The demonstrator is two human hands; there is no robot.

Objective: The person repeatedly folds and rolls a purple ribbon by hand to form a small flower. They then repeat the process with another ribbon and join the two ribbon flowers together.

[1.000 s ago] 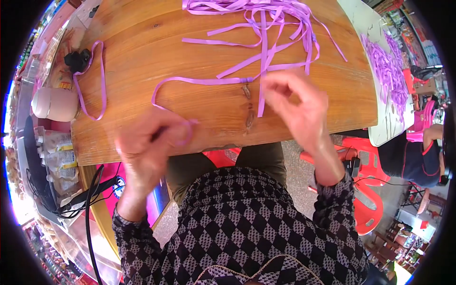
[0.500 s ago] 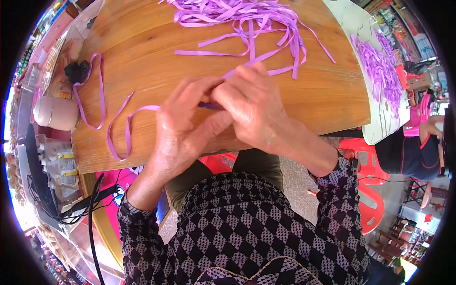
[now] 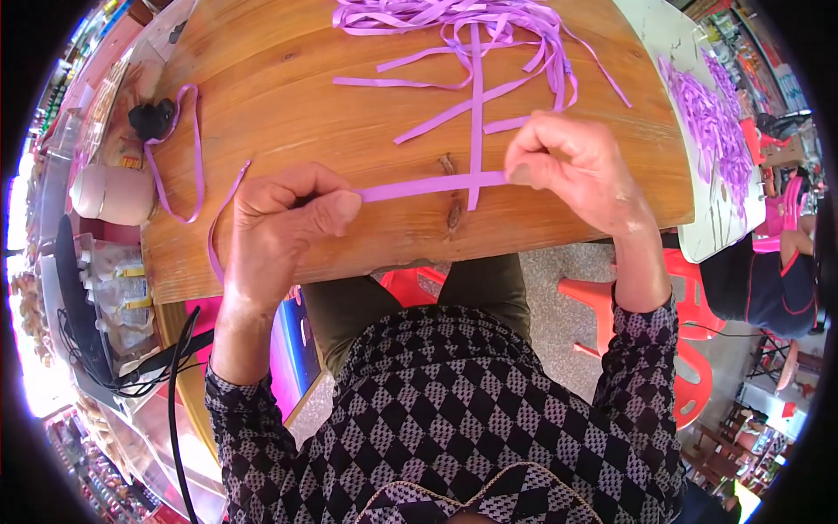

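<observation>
A flat purple ribbon (image 3: 419, 187) is stretched nearly level between my two hands, above the near part of the wooden table. My left hand (image 3: 288, 210) pinches one end between thumb and fingers. The other end is pinched in my right hand (image 3: 567, 170). Another purple strip (image 3: 477, 105) runs down from the heap and crosses the stretched ribbon near my right hand. A tangled heap of purple ribbons (image 3: 454, 19) lies at the far side, with several loose ends fanning toward me. Left of my left hand, a ribbon tail (image 3: 216, 240) curves over the table.
The wooden table (image 3: 288, 113) has a black bunched object (image 3: 151, 119) with a purple loop (image 3: 199, 166) at its left edge, beside a pale pink rounded object (image 3: 113, 194). More purple ribbons (image 3: 711, 122) lie on a white table at right. Red plastic stools (image 3: 594, 301) stand below, near a seated person.
My hands, close together before, have moved apart, the left one leftward and the right one rightward. The ribbon between them is now pulled straight.
</observation>
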